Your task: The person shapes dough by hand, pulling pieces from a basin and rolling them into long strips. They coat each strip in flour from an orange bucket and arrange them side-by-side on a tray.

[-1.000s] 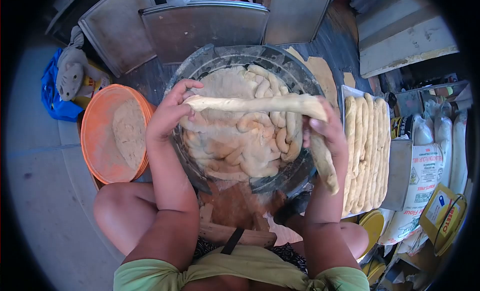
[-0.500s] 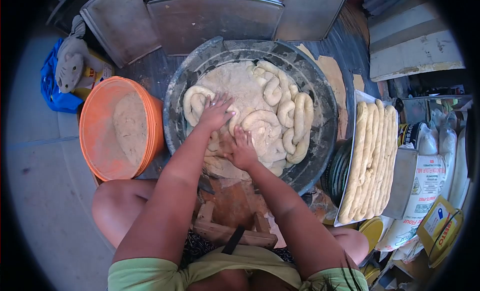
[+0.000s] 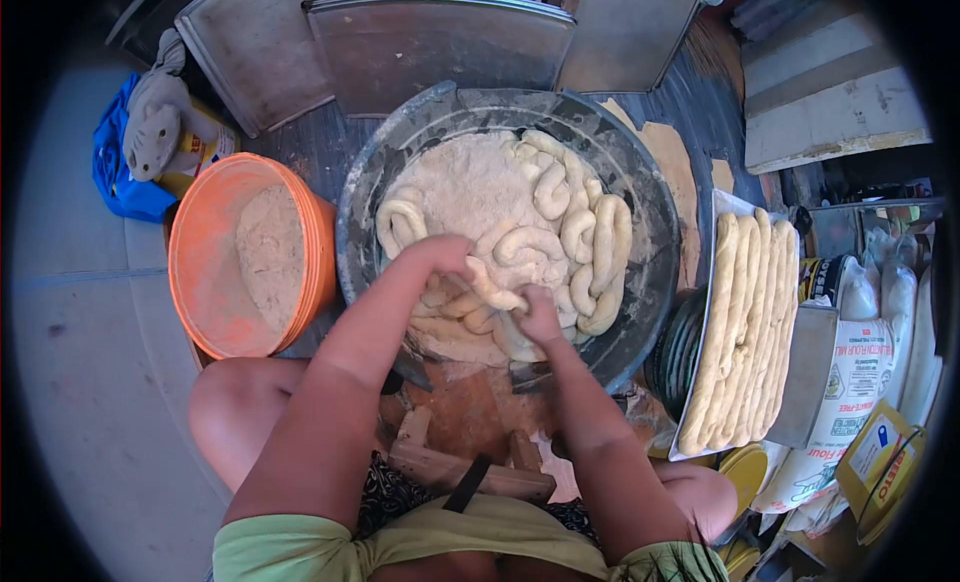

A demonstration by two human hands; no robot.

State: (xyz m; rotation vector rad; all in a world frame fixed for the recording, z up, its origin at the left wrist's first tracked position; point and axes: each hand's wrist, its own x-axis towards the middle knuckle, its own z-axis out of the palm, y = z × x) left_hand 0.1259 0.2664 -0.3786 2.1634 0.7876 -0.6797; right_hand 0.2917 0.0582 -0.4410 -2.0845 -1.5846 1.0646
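Both hands are in the near half of the dark round basin (image 3: 640,172), on the pile of dough ropes (image 3: 545,232). Left hand (image 3: 435,257) has pulled back from the far-left coil toward the near edge; half a second ago it lay flat with fingers spread, now the fingers curl down into the dough. Right hand (image 3: 538,312) shifted slightly right, grip closed around one dough rope (image 3: 490,282) that runs from it toward the left hand. Left grip: touching that rope, can't tell if it's clenched. A second ago a long rope was held up over the basin; it's down now. Orange bucket (image 3: 205,272) of flour at left and tray (image 3: 720,204) of straight ropes at right are unchanged.
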